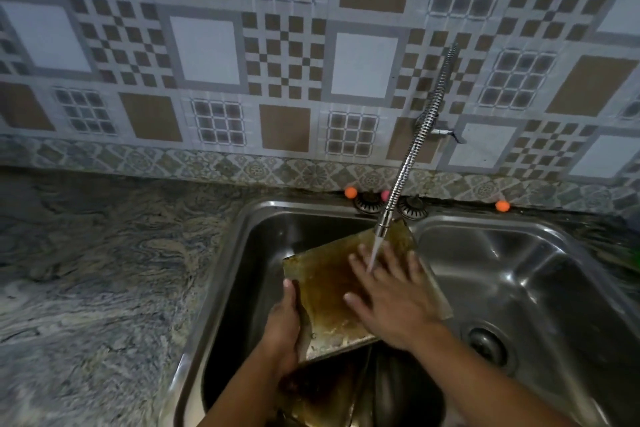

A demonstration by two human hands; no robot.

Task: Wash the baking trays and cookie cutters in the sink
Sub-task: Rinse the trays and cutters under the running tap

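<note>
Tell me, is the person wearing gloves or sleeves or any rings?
No gloves: both the left hand and the right hand are bare. No sleeves show either; both forearms are uncovered as far as the picture's bottom edge. I see no rings, watch or bracelets on the parts that show.

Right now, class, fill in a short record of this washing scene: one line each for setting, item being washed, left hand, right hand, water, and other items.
setting: double steel sink set in a marbled counter
item: stained baking tray, held tilted over the left basin
left hand: grips the tray's left edge
right hand: flat on the tray's face, fingers spread
water: running from the flexible tap onto the right hand
other items: another tray lower in the left basin
</note>
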